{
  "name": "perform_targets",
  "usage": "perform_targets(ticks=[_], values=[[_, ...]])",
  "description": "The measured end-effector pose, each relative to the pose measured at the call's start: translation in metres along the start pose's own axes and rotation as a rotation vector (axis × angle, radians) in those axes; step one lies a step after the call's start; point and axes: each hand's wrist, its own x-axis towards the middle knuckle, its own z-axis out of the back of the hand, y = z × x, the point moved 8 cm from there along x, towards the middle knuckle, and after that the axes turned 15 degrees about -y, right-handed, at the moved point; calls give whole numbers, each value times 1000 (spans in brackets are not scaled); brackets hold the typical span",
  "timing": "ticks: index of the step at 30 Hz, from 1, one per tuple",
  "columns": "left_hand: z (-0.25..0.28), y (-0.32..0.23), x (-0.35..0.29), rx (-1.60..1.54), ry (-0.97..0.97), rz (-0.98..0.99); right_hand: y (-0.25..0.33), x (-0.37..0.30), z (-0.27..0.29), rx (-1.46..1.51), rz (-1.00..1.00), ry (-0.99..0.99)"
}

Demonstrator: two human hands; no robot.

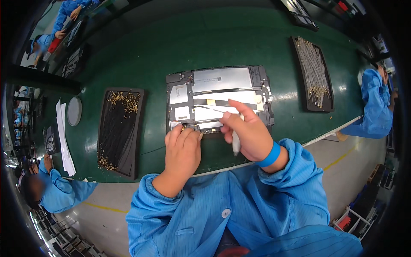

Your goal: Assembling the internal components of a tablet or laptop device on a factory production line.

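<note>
An opened tablet-like device (222, 79) lies on the green table in front of me, its silver battery packs and dark circuit parts exposed. My left hand (183, 147) rests at its near left edge, fingers bent and pressed together. A thin black cable (155, 150) runs in under this hand; its end at the fingertips is mostly hidden. My right hand (252, 133) is closed around a slim white-handled tool (236, 144). The tool's thin dark tip points left over the device's middle. Whether the tip touches anything I cannot tell.
Left of the device, a black tray (138, 128) holds many black cables with gold ends. Another tray (329, 85) at the right holds grey cables. White strips (63, 137) and a round lid (74, 111) lie far left. Co-workers in blue sit at both sides.
</note>
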Motion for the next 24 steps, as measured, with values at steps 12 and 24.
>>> perform_targets(ticks=[12,24], values=[[-2,-5,4,27,46,-6,21,-2,-2,-133,922,-98],[-2,-5,5,55,49,-37,23,-4,-9,-152,953,-27]])
